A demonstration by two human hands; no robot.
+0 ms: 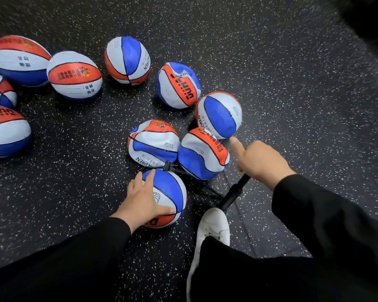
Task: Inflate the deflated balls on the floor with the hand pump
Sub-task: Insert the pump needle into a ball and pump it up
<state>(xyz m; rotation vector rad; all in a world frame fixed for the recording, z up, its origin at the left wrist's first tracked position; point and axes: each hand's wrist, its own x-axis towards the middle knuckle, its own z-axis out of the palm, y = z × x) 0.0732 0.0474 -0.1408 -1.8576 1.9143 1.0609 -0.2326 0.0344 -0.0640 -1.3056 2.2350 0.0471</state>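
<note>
"CHILDREN" on crumpled ball (153,143)

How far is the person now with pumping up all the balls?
Done: round balls at far left. In hand: the left hand rests on the near ball, hose attached; the right hand grips the pump. Left: crumpled balls.

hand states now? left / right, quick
Left hand: open, fingers flat on the ball nearest the person.
Right hand: closed round the pump handle, thumb sticking up.
</note>
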